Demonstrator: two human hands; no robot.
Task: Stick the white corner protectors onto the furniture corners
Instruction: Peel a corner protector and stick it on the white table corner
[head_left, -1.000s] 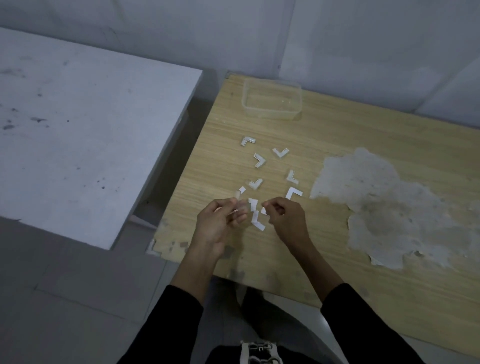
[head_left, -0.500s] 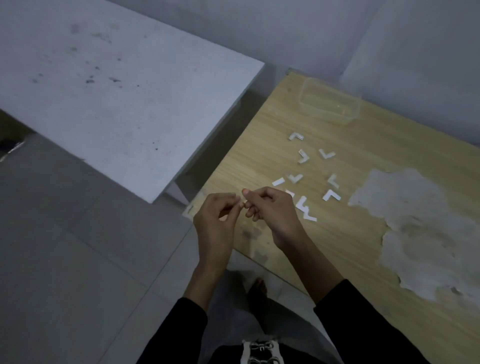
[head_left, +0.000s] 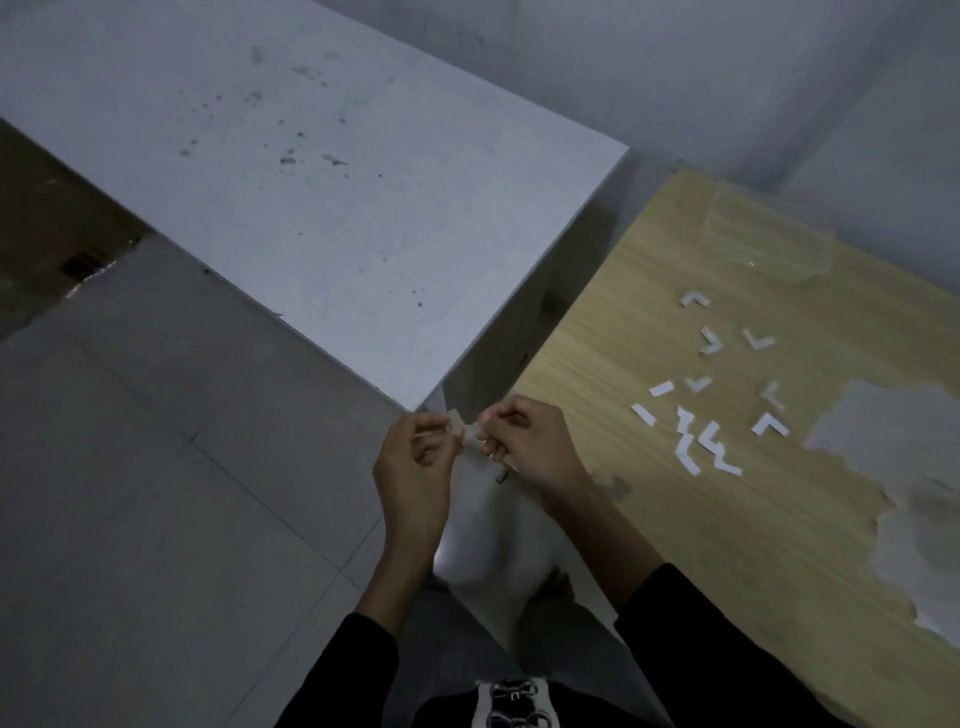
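A small white corner protector (head_left: 464, 429) is held in the air between both hands, just below and beside the near corner of the grey table (head_left: 311, 182); whether it touches that corner cannot be told. One end is pinched by the left hand (head_left: 415, 462), the other by the right hand (head_left: 535, 449). The fingers (head_left: 501, 415) of both hands are curled in and closed on the piece, so that little of it is left showing between them. The hands are held over the gap between the two tables, above the tiled floor (head_left: 130, 467).

To the right, a wooden table (head_left: 727, 545) is seen. Several loose corner protectors (head_left: 758, 339), L-shaped and white, are scattered on it, well apart from the hands. Just nearer than these, flat white paper strips (head_left: 661, 388) are strewn in a small cluster. Beyond them, near the wall, a clear plastic container (head_left: 769, 244) is set on the same table. A large worn patch (head_left: 883, 431), where the wood surface has peeled, is spread along the right side.

Black sleeves (head_left: 358, 670) are worn on both forearms. The grey table top is marked with dark specks.
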